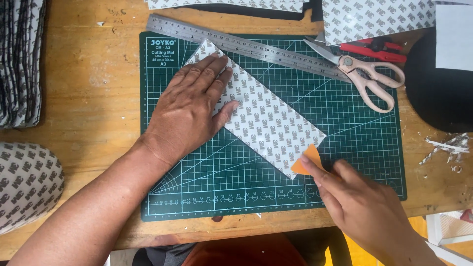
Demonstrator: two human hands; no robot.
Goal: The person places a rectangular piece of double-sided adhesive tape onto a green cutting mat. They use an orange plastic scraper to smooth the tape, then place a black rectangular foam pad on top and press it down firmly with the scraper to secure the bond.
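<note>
A long white strip (266, 118) with a repeating grey printed pattern lies slanted on a green cutting mat (354, 143). My left hand (189, 106) lies flat on the strip's upper left end, fingers spread, pressing it down. My right hand (357, 202) pinches a small orange scraper (306, 161), and the scraper's edge touches the strip's lower right corner.
A steel ruler (246, 45) lies slanted along the mat's top edge. Pale-handled scissors (367, 76) and a red cutter (374, 49) rest at the upper right. Stacks of patterned pieces (19, 59) sit at the left, more sheets (374, 17) at the top, a black shape (438, 93) at the right.
</note>
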